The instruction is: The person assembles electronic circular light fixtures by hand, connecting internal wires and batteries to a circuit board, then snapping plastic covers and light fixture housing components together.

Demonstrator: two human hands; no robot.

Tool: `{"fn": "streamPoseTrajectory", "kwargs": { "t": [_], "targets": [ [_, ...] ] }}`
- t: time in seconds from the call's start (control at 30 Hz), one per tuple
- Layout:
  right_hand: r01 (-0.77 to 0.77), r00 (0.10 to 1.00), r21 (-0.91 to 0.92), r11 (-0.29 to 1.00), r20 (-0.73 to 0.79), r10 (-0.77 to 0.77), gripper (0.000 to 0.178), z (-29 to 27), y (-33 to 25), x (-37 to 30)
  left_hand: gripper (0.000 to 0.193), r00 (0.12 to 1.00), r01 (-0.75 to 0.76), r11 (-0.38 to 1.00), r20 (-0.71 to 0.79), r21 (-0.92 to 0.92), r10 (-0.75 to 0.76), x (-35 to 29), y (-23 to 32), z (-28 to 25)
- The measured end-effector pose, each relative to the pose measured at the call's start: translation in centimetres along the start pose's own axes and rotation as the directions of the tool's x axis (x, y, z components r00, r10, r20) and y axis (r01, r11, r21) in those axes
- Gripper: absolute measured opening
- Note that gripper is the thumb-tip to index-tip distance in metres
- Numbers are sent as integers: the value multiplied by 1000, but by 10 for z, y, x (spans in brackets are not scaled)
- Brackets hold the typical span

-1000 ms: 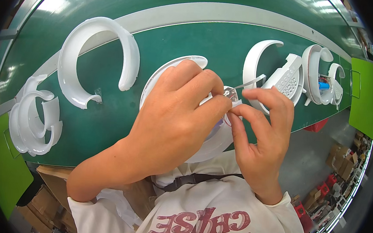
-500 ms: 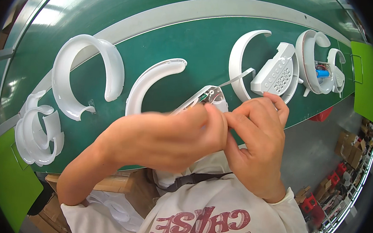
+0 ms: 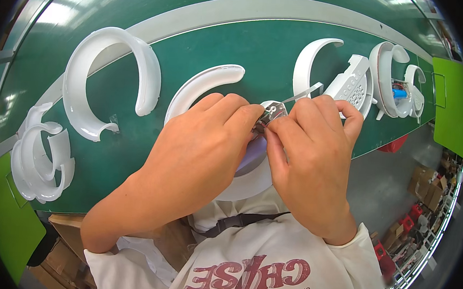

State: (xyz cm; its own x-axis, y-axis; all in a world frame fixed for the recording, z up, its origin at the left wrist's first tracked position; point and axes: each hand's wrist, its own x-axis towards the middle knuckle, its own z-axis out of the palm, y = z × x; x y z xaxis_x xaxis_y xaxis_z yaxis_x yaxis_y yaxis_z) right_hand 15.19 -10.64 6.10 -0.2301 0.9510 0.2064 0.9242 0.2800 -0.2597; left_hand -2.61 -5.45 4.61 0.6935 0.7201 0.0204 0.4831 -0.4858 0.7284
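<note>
The small part [image 3: 270, 114] pinched between both hands looks light and thin, a little flat piece of clear or pale plastic with a tiny hole or metal dot near its top. It is probably stiff but easy to bend or snap, and small enough to slip out of the fingers, so the best hold is a fingertip pinch at its edges, as shown here. A thin silvery strip [image 3: 302, 94], like a wire or a narrow blade, runs up and to the right from it; whether the strip is part of the piece or a separate tool cannot be told.

The left hand [image 3: 199, 147] is closed, its fingertips [image 3: 247, 116] curled onto the left side of the part. The right hand [image 3: 314, 155] is also closed around it, the thumb and first fingers pressing from the right. The two hands touch over the part, just above the near edge of the green tabletop [image 3: 195, 50].

Under the hands lies a white curved plastic band [image 3: 203, 86], mostly hidden by them. More white C-shaped bands lie on the tabletop: a large one [image 3: 107, 77] to the left, a stack [image 3: 40, 158] at the far left, one [image 3: 310, 61] to the right, and a perforated white piece [image 3: 353, 86] beside it. Further right are more white shells [image 3: 391, 80] with a small blue item [image 3: 400, 94].
</note>
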Motion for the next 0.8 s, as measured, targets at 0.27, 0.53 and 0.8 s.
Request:
{"fn": "streamPoseTrajectory", "kwargs": {
  "t": [0.27, 0.53, 0.8],
  "targets": [
    [-57, 997, -10, 998, 60, 57, 14, -3, -3, 3, 29, 1000, 22, 1000, -6, -10, -22, -2, 0, 0],
    [-17, 1000, 13, 1000, 20, 17, 10, -1, -2, 6, 30, 1000, 26, 1000, -5, 6, -26, 0, 1, 0],
    [11, 1000, 50, 999, -8, -10, 12, 4, 1, 5, 31, 1000, 27, 1000, 3, 5, -27, 1, 2, 0]
  ]
}}
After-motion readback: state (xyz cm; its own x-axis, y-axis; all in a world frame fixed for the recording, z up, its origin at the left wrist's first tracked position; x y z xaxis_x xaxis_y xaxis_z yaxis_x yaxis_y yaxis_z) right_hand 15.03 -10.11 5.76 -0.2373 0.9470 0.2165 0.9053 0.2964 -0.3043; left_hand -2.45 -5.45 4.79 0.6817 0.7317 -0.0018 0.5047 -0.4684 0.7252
